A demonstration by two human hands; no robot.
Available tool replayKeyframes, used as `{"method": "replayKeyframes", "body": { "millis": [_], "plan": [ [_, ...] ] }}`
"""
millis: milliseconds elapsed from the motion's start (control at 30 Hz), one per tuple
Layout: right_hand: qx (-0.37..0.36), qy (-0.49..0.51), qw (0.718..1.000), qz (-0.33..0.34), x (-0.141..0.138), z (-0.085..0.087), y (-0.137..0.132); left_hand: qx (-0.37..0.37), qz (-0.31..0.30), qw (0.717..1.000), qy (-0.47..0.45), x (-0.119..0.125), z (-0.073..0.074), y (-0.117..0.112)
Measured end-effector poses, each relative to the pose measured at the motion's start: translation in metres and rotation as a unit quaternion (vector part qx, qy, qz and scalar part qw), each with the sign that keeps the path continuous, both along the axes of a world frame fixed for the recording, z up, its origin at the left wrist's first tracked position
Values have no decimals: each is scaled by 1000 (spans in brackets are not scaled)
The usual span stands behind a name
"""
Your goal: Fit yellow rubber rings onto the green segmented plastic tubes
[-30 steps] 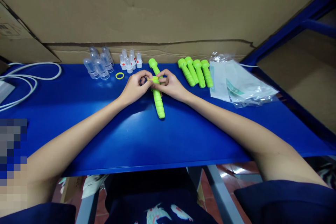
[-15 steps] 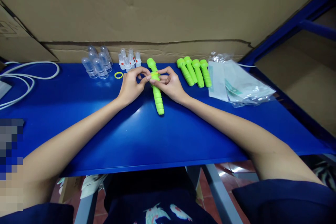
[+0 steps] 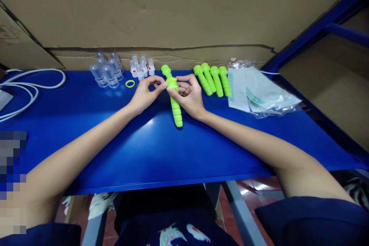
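A lime-green plastic handle (image 3: 176, 112), with a ribbed grip and a knobbed far end, is held over the table between my hands. Around its collar sits a thin yellow ring (image 3: 172, 79). My left hand (image 3: 147, 93) pinches at the left side of the collar, thumb and fingertips at the ring's edge; the exact contact is partly hidden. From the right, my right hand (image 3: 190, 96) grips the handle below the ring with its thumb in front, its index finger reaching the ring's right side. A second yellow ring (image 3: 130, 83) lies flat left of my left hand.
At the back left stand several clear plastic tubes (image 3: 107, 75) and several small white-based clear caps (image 3: 140, 70). Several more green handles (image 3: 215, 80) lie right of my hands, beside plastic bags (image 3: 265, 90). A white cable (image 3: 31, 80) loops at the left of the blue table (image 3: 150, 150).
The handle's lower end has swung slightly right. My right hand has shifted its grip and turned more upright, its index finger now at the ring, which shows more fully around the collar.
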State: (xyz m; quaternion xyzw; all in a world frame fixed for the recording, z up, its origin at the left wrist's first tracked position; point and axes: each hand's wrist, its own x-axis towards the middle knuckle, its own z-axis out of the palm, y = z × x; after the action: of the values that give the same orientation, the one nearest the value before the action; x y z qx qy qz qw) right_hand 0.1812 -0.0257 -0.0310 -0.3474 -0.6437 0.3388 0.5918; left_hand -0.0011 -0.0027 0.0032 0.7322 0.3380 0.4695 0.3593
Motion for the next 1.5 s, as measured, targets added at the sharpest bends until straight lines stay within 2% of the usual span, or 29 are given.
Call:
{"method": "replayKeyframes", "body": {
  "millis": [167,367,833,1267,1500],
  "plan": [
    [13,-1,1000,2,1,-1,-1,-26,-17,999,-34,0,0,-1],
    [18,0,1000,-3,2,-1,0,7,6,1000,-21,-1,2,-3],
    [0,15,1000,17,1,2,-2,57,56,996,-39,4,-5,-6],
    [-10,-12,999,29,2,1,-1,37,58,997,-27,1,-4,-6],
    [-9,-19,999,25,1,5,-2,36,35,998,-33,1,-6,-5]
  ]
}}
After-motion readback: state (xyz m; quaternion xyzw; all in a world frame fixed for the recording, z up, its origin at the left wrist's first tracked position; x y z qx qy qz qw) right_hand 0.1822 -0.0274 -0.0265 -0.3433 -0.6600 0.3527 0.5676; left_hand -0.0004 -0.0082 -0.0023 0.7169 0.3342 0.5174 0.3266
